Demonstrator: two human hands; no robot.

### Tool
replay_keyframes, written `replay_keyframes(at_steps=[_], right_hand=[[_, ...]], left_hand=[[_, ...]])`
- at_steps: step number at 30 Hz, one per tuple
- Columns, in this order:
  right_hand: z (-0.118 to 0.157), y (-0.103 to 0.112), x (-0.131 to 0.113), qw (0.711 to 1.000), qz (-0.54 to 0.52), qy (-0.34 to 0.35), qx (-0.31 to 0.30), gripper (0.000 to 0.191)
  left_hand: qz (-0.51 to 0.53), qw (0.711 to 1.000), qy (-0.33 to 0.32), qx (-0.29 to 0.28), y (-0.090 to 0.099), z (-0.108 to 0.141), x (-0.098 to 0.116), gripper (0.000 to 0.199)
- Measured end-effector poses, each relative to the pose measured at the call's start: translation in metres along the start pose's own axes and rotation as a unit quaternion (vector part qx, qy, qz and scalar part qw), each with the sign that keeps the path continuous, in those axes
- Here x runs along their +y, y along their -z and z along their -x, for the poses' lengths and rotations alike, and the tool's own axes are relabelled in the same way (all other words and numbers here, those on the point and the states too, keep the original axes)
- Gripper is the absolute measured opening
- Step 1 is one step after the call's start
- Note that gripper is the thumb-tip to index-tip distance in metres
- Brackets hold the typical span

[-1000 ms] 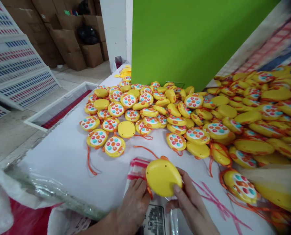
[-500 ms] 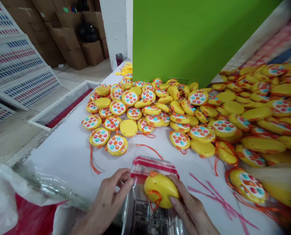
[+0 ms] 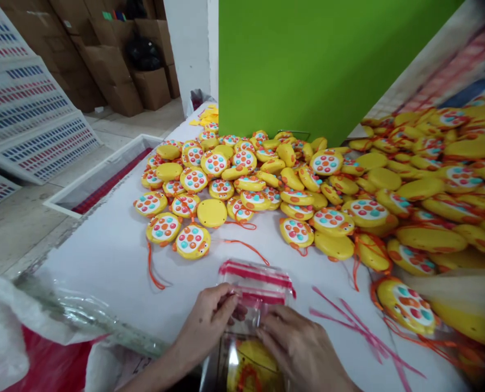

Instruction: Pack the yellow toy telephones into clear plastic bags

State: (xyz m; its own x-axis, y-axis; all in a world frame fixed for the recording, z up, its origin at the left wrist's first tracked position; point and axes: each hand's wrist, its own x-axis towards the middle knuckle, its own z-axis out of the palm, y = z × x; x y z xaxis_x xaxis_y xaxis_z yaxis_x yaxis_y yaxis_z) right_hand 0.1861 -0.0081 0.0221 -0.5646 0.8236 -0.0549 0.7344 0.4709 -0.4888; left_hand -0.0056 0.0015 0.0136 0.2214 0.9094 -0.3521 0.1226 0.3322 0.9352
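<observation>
A clear plastic zip bag (image 3: 255, 288) with red zip strips lies on the white table cover, its lower end near my body. Inside its lower part sits a yellow round toy (image 3: 252, 367) with an orange cord, partly hidden by the plastic and my fingers. My left hand (image 3: 207, 321) pinches the bag's left edge near the zip. My right hand (image 3: 295, 340) lies across the bag just above the toy, with fingers gripping the plastic. A large pile of similar yellow toys (image 3: 242, 185) with coloured buttons spreads beyond my hands.
Loose pink strips (image 3: 356, 326) lie to the right of the bag. A green board (image 3: 315, 65) stands behind the pile. A white sack (image 3: 1, 337) sits at lower left, and a white tray (image 3: 103, 179) lined with red stands left of the table. Cardboard boxes (image 3: 111, 71) are stacked behind.
The yellow toy has slid down inside the bag. My right hand has moved from the toy onto the bag, and my left hand has moved to the bag's edge near the zip.
</observation>
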Motion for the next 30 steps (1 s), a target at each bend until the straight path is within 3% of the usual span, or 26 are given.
replay_keyframes(at_steps=[3, 7, 11, 15, 18, 21, 23, 25, 27, 30], right_hand=[[-0.006, -0.005, -0.003, 0.995, -0.045, -0.002, 0.086, 0.016], [-0.023, -0.010, -0.013, 0.989, -0.043, 0.018, 0.142, 0.013], [-0.037, -0.013, -0.025, 0.989, 0.022, 0.032, 0.145, 0.013], [-0.045, -0.014, -0.031, 0.988, 0.056, 0.034, 0.140, 0.016], [-0.039, -0.010, -0.015, 0.985, 0.005, -0.006, 0.174, 0.015], [-0.011, 0.003, 0.024, 0.968, -0.036, -0.113, 0.223, 0.012], [0.014, 0.014, 0.049, 0.945, -0.003, -0.207, 0.254, 0.015], [0.032, 0.022, 0.059, 0.935, 0.021, -0.247, 0.255, 0.019], [0.036, 0.025, 0.049, 0.950, 0.011, -0.220, 0.220, 0.018], [0.010, 0.019, 0.010, 0.981, -0.026, -0.106, 0.163, 0.013]], left_hand=[[-0.004, 1.000, 0.024, -0.003, 0.003, 0.005, -0.010, 0.029], [-0.009, 0.999, 0.031, 0.003, 0.002, 0.008, -0.012, 0.028], [-0.007, 1.000, -0.012, -0.023, -0.004, 0.006, -0.003, 0.026], [-0.075, 0.996, -0.037, 0.002, -0.009, 0.006, -0.002, 0.024], [-0.113, 0.993, -0.040, 0.001, -0.008, 0.009, -0.008, 0.026], [-0.080, 0.996, -0.027, -0.001, -0.004, 0.010, -0.013, 0.025], [-0.029, 1.000, -0.010, -0.004, -0.002, 0.009, -0.014, 0.024], [-0.005, 1.000, -0.001, -0.008, -0.001, 0.008, -0.014, 0.023], [0.001, 1.000, 0.006, -0.009, -0.001, 0.007, -0.014, 0.022], [0.005, 1.000, 0.015, -0.011, -0.003, 0.007, -0.012, 0.022]])
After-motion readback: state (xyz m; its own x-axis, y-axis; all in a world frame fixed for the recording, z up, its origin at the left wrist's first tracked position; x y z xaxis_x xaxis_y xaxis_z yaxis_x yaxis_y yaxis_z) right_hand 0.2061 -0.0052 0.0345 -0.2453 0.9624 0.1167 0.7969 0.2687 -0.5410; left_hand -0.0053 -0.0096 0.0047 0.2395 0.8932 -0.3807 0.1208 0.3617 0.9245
